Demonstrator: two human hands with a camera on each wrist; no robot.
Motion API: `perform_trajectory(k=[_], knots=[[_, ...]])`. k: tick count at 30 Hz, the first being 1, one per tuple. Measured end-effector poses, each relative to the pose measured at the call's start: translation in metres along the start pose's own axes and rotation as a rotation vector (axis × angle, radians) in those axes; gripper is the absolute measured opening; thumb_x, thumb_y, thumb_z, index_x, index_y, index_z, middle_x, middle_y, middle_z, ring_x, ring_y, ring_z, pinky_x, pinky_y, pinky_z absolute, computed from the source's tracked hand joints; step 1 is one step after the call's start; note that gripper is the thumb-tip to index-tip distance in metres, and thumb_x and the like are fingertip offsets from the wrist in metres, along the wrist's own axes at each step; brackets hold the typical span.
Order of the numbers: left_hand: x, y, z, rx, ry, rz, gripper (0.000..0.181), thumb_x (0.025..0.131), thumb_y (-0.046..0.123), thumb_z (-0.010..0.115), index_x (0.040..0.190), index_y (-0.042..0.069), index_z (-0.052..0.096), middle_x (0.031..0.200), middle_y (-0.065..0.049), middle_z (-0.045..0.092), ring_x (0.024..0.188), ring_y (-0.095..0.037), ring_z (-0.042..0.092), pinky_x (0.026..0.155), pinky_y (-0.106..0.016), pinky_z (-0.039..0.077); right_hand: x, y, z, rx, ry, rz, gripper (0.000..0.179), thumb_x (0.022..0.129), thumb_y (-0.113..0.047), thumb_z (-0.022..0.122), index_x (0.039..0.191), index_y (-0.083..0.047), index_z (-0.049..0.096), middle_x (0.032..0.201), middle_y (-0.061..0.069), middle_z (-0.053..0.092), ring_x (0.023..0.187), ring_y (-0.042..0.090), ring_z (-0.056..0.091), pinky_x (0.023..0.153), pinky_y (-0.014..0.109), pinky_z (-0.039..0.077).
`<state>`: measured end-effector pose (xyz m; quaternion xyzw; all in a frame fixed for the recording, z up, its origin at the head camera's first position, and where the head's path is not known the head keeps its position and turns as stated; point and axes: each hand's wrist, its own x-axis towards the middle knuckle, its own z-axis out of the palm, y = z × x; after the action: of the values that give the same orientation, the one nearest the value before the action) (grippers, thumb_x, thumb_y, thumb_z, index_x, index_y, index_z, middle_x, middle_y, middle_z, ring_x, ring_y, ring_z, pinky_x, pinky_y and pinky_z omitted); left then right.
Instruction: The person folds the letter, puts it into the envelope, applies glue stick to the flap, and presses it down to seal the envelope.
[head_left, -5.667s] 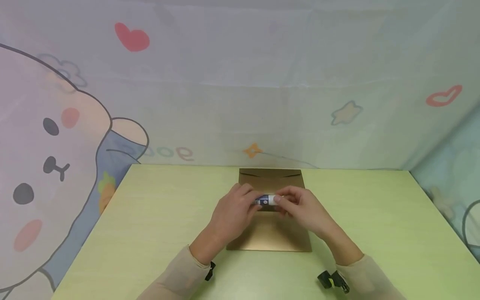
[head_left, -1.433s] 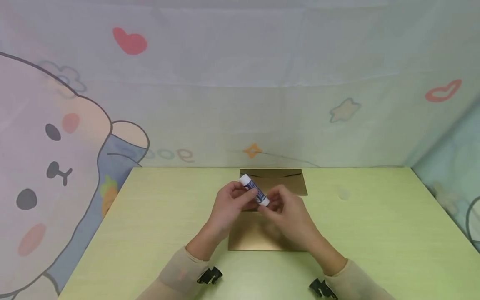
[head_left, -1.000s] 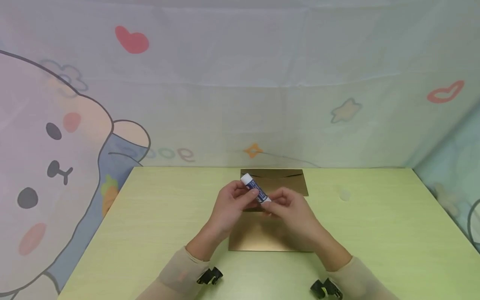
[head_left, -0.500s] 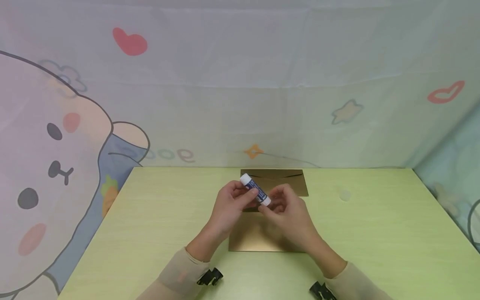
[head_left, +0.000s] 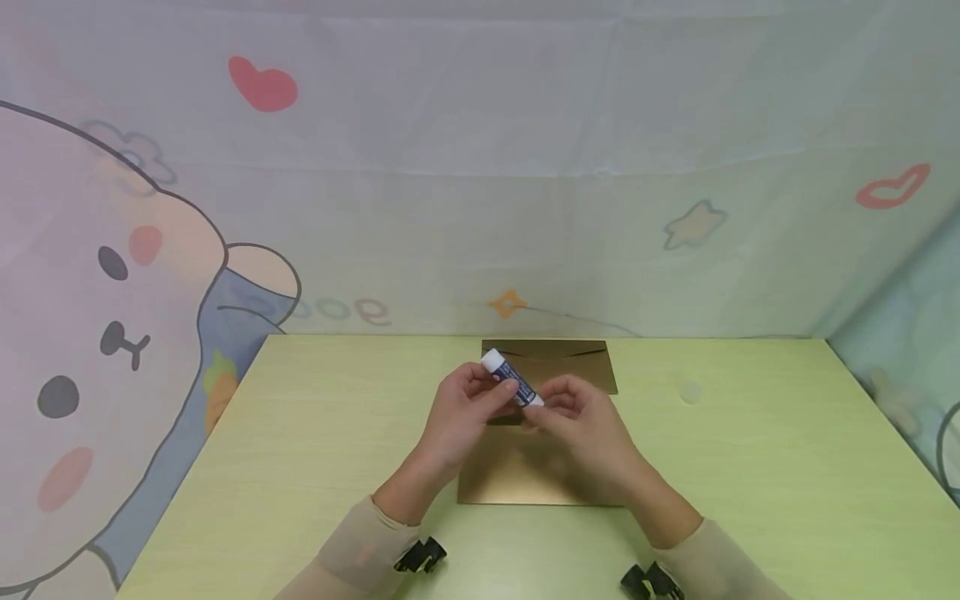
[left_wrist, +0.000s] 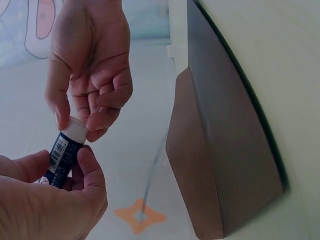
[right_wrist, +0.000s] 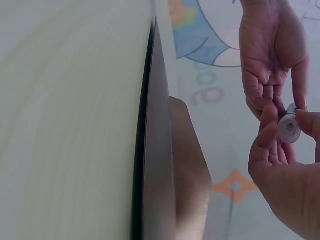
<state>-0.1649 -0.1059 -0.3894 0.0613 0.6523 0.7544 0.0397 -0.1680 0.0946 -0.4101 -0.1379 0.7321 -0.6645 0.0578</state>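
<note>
Head: tube (head_left: 517, 381) over pale table (head_left: 750, 450), printed backdrop (head_left: 480, 167)

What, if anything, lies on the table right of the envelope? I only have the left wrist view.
Observer: A small, pale round thing, seen in the head view; I can't tell what.
Operator: How does the end of the tube by the right hand look end-on?
Observer: The right wrist view shows a small ring at its middle.
Operator: Does the other end show past the left hand?
Observer: Yes; in the head view a white end sticks out beyond it.
</note>
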Motion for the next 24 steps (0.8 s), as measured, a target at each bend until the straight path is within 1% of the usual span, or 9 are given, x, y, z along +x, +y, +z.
perform_trajectory(k=[4, 7, 11, 14, 16, 18, 20, 22, 24], knots=[[-0.001, 0.0, -0.001, 0.013, -0.007, 0.002, 0.032, 0.103, 0.011, 0.072, 0.126, -0.005, 0.057, 0.117, -0.02, 0.071, 0.101, -0.024, 0.073, 0.094, -0.039, 0.06, 0.004, 0.004, -0.003, 0.193, -0.065, 0.118, 0.027, 0.103, -0.013, 0.07, 0.121, 0.006, 0.063, 0.105, 0.015, 0.076, 0.095, 0.024, 0.075, 0.093, 0.042, 0.06], [-0.001, -0.001, -0.001, 0.013, -0.004, -0.001, 0.031, 0.103, 0.011, 0.072, 0.125, -0.005, 0.057, 0.116, -0.019, 0.071, 0.099, -0.024, 0.073, 0.093, -0.039, 0.06, 0.003, 0.005, -0.002, 0.242, -0.064, 0.126, 0.029, 0.103, -0.011, 0.07, 0.124, 0.006, 0.061, 0.107, 0.016, 0.075, 0.095, 0.025, 0.075, 0.093, 0.042, 0.06], [0.0, -0.001, 0.0, 0.0, 0.008, -0.004, 0.029, 0.102, 0.01, 0.072, 0.122, -0.005, 0.057, 0.113, -0.018, 0.071, 0.096, -0.022, 0.073, 0.092, -0.039, 0.061, -0.002, 0.002, 0.004, 0.035, 0.008, -0.024, 0.034, 0.097, -0.009, 0.079, 0.123, 0.0, 0.058, 0.107, 0.014, 0.073, 0.094, 0.026, 0.076, 0.087, 0.042, 0.063], [0.001, -0.002, 0.001, -0.016, 0.019, -0.003, 0.027, 0.102, 0.008, 0.072, 0.12, -0.005, 0.057, 0.111, -0.018, 0.072, 0.095, -0.021, 0.073, 0.09, -0.038, 0.061, -0.007, -0.001, 0.01, -0.164, 0.083, -0.163, 0.037, 0.092, -0.006, 0.084, 0.118, -0.005, 0.058, 0.104, 0.01, 0.073, 0.088, 0.022, 0.075, 0.078, 0.035, 0.063], [0.001, -0.001, 0.002, -0.023, 0.026, 0.0, 0.026, 0.102, 0.007, 0.072, 0.119, -0.006, 0.057, 0.11, -0.018, 0.072, 0.095, -0.02, 0.073, 0.09, -0.037, 0.061, -0.008, -0.002, 0.012, -0.229, 0.115, -0.211, 0.033, 0.092, -0.004, 0.083, 0.115, -0.007, 0.059, 0.1, 0.007, 0.074, 0.083, 0.021, 0.074, 0.073, 0.031, 0.062], [0.002, -0.002, 0.002, -0.032, 0.028, 0.002, 0.026, 0.102, 0.006, 0.072, 0.118, -0.006, 0.057, 0.11, -0.019, 0.071, 0.096, -0.02, 0.073, 0.09, -0.037, 0.062, -0.008, -0.002, 0.012, -0.239, 0.126, -0.22, 0.029, 0.092, -0.003, 0.083, 0.112, -0.008, 0.061, 0.097, 0.005, 0.075, 0.082, 0.02, 0.073, 0.072, 0.029, 0.061], [0.002, -0.002, 0.003, -0.035, 0.026, 0.005, 0.026, 0.102, 0.006, 0.072, 0.119, -0.007, 0.056, 0.111, -0.019, 0.071, 0.096, -0.02, 0.073, 0.09, -0.037, 0.061, -0.006, -0.002, 0.01, -0.21, 0.117, -0.198, 0.027, 0.093, -0.003, 0.082, 0.111, -0.007, 0.062, 0.098, 0.007, 0.076, 0.084, 0.022, 0.074, 0.074, 0.031, 0.062], [0.001, -0.002, 0.003, -0.031, 0.022, 0.008, 0.027, 0.102, 0.006, 0.071, 0.12, -0.007, 0.056, 0.112, -0.02, 0.071, 0.097, -0.021, 0.073, 0.091, -0.038, 0.061, -0.004, -0.001, 0.007, -0.146, 0.09, -0.145, 0.025, 0.094, -0.005, 0.081, 0.112, -0.004, 0.063, 0.1, 0.01, 0.076, 0.087, 0.024, 0.075, 0.079, 0.034, 0.063], [0.002, -0.002, 0.002, -0.02, 0.015, 0.011, 0.028, 0.103, 0.006, 0.071, 0.121, -0.007, 0.056, 0.113, -0.02, 0.07, 0.098, -0.021, 0.073, 0.092, -0.038, 0.061, -0.001, 0.001, 0.003, -0.052, 0.046, -0.058, 0.025, 0.097, -0.01, 0.08, 0.114, -0.001, 0.064, 0.103, 0.013, 0.076, 0.091, 0.025, 0.076, 0.086, 0.038, 0.063]])
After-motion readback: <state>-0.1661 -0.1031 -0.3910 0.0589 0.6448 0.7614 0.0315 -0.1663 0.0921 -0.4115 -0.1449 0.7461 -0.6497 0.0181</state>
